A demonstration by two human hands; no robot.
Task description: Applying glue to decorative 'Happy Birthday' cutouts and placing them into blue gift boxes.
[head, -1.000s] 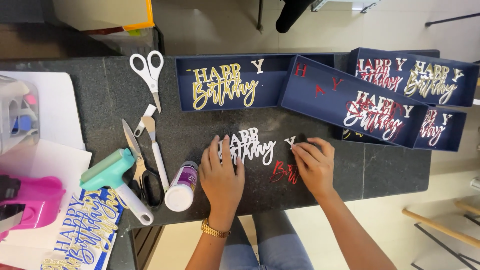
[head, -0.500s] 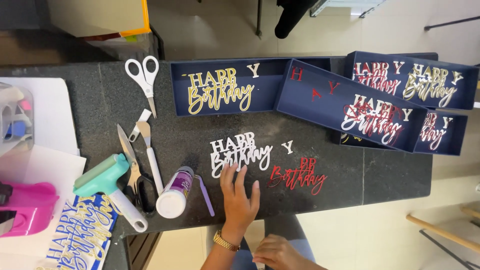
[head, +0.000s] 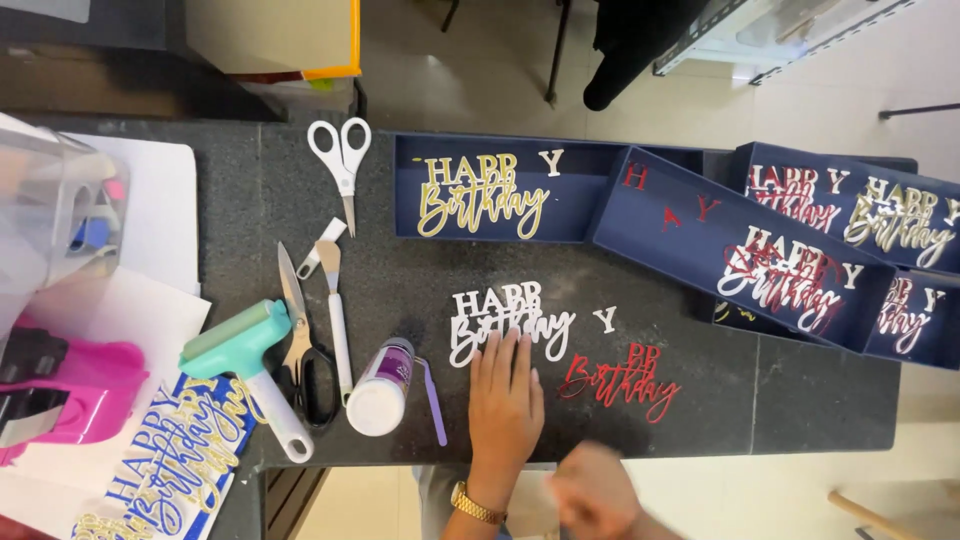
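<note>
My left hand (head: pixel 505 405) lies flat on the dark table, fingers spread, its fingertips touching the lower edge of a white cut-out lettering piece (head: pixel 508 322). A separate white letter (head: pixel 605 319) sits just right of it. A red cut-out lettering piece (head: pixel 622 380) lies to the right of my left hand. My right hand (head: pixel 592 492) is blurred at the table's front edge, below the red piece, fingers curled; whether it holds anything is unclear. A gold watch sits on my left wrist.
Several navy trays: one (head: pixel 410 190) with gold lettering, others (head: pixel 625 215) at right with red, white and gold letters. Left of my hand: glue bottle (head: pixel 382 388), purple tool (head: pixel 433 400), spatula (head: pixel 333 320), two scissors (head: pixel 341 165), teal roller (head: pixel 245 350), pink machine (head: pixel 60 395).
My right hand has left the red lettering and pulled back off the table toward me. My left hand slid slightly down from the white lettering, and both pieces are now uncovered.
</note>
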